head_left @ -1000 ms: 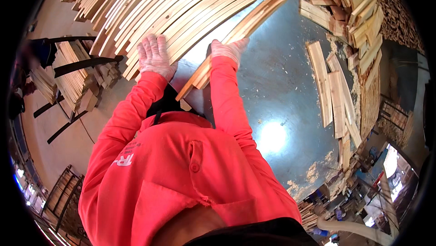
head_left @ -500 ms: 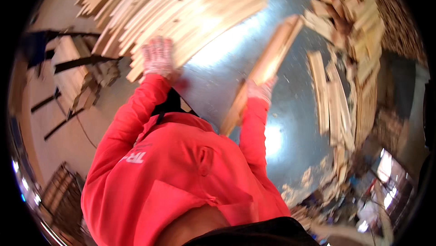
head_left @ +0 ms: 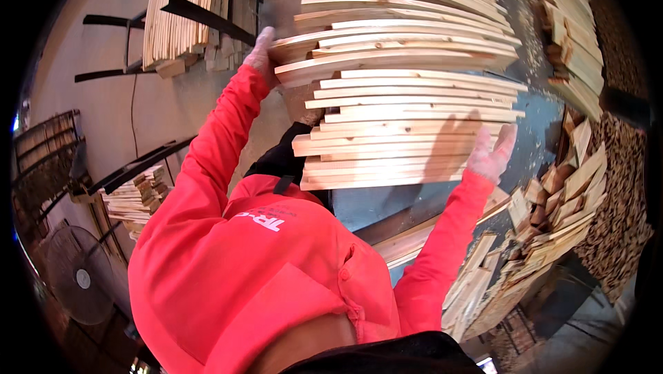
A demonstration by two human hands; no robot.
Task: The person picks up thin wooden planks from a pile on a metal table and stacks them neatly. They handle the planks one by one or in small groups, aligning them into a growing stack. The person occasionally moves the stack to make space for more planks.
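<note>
Long wooden strips lie side by side on the blue-grey metal bench, in front of the person. More strips lie just past them. The ends do not line up: some poke out more than others.

The left hand is by the left ends of the farther strips. Its fingers look straight and point up. We see it from the side, so I cannot tell if it grips any wood or just rests there. The right hand is wide open, with its fingers apart, near the right ends of the closer strips. It does not hold anything. I cannot tell if it touches the wood.

It looks like the step now is to get the strips neat. The next move seems to need flat hands at both ends, pushing gently so the ends match and no strip slips off.

Some things are hard to see. The left palm is hidden. The right arm covers part of a long board. The far strips are cut off at the top edge. The round fan on the left is dim, and the wood scraps on the right are too jumbled to count.
</note>
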